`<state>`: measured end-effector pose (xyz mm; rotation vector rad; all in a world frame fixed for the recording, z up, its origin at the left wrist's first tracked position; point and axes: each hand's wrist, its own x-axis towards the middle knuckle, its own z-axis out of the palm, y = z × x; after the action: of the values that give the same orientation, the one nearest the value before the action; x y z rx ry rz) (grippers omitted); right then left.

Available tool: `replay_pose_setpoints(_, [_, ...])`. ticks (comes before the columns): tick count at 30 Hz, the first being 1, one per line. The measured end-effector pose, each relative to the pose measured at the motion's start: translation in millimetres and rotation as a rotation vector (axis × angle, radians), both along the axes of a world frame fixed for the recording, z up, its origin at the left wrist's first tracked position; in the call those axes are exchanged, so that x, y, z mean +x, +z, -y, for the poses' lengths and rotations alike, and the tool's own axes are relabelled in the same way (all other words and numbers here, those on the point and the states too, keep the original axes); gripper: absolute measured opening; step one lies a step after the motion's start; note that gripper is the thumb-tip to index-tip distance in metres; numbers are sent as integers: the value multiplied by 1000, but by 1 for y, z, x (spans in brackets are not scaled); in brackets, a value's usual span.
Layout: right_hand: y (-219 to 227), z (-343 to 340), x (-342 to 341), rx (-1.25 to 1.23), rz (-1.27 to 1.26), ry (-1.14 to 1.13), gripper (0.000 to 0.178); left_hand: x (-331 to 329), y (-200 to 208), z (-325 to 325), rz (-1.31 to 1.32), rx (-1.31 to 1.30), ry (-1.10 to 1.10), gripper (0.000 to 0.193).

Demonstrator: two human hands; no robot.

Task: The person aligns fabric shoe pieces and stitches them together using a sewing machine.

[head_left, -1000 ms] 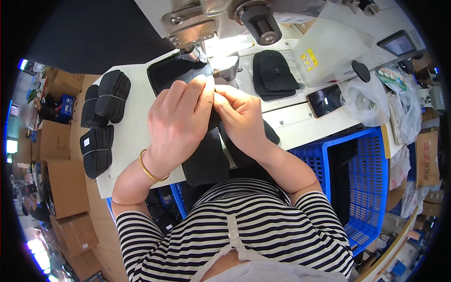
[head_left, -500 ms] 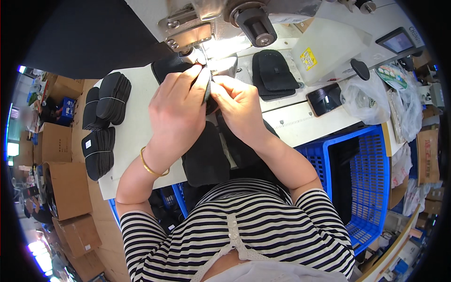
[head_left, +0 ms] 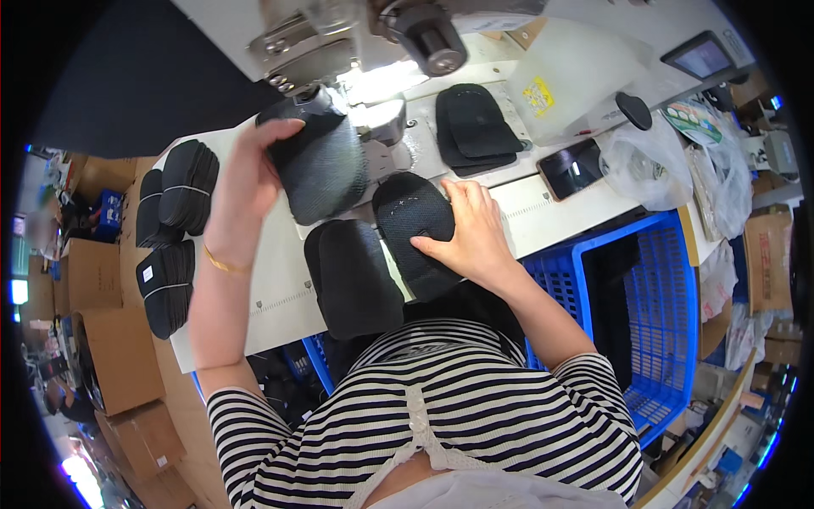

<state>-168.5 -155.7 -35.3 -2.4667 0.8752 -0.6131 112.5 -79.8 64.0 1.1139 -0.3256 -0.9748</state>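
My left hand (head_left: 252, 174) pinches the left edge of a black rounded fabric pad (head_left: 322, 174), thumb on top and the other fingers partly hidden. That pad's far end lies beneath the sewing machine head (head_left: 309, 64). My right hand (head_left: 475, 227) grips another black oval pad (head_left: 413, 220) by its right side, thumb across its face and fingers at its far edge. Between my arms, near the table's front edge, several black pads (head_left: 356, 276) lie overlapping. Behind my right hand is a small stack of black pads (head_left: 479, 127) on the machine bed.
Banded bundles of black pads (head_left: 188, 191) stand at the table's left edge. A phone (head_left: 570, 170) and a clear plastic bag (head_left: 649, 174) lie to the right. Below the table's right side is a blue crate (head_left: 670, 322). Cardboard boxes (head_left: 114, 360) fill the floor at left.
My hands have come apart from the pinch near the needle. The left has moved left along the pad's edge; the right has come down and right onto another pad.
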Motion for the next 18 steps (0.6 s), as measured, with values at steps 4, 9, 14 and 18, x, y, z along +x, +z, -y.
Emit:
replay_pose_setpoints(4, [-5,-4,1,14,72,13,74,36,6,13,562,388,143,18])
replay_pose_setpoints(9, [-22,-7,4,-117,277,-61,67,-12,-30,-27,1617,582,149,55])
replay_pose_setpoints(14, [-22,-14,10,-275,387,-17,66,-99,-67,-104,1454,617,-253,78])
replay_pose_setpoints(18, [-22,-22,12,-375,376,-48,59,-107,-71,-100,1694,483,-23,65])
